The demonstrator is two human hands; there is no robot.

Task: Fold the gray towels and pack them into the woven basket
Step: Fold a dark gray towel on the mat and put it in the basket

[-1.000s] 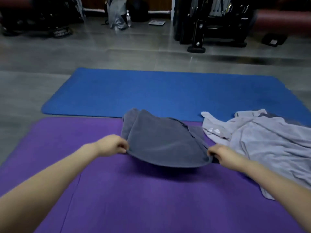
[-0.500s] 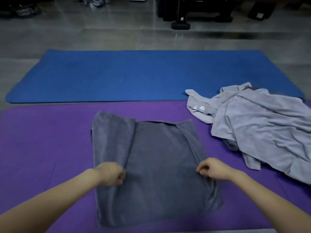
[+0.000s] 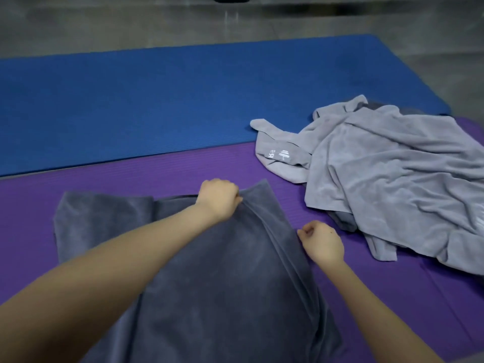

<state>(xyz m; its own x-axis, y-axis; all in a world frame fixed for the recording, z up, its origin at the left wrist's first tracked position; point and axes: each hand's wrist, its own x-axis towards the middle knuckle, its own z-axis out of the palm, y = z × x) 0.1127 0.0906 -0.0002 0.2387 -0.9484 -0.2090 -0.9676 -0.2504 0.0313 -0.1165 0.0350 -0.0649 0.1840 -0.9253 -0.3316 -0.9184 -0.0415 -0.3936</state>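
Found dark towel (image 3: pixel 222 284) spread on purple mat (image 3: pixel 131 176), under and nearward of both sets of fingers, part-folded with a layered flap along the right side. Recorded left hand (image 3: pixel 218 197) closed in a fist at the far edge, fingers (image 3: pixel 237 199) curled round a ridge of cloth by the far right corner. Recorded right hand (image 3: pixel 322 243) nearer than and rightward of those fingers, its own fingers (image 3: pixel 305 231) curled tight at the right hem, apparently pinching the layered edge; pad contact not fully visible. Noted pale towels (image 3: pixel 392 184) heaped loose, rightward of the right fingers and well apart from them, unfolded. Noted blue mat (image 3: pixel 131 100) beyond the left fingers. Saw no basket in view. Judged step in hand: squaring the right flap before the next fold. Recommended drawing both grips apart along the hem to tension it, laying the flap straight with edges matched, smoothing the ridge running between the two sets of fingers, and releasing only once flat. Flagged risks: soft pile slipping from a shallow pinch, layers creeping out of line, a bulky fold packing poorly. Assessed progress as early, with nothing packed.
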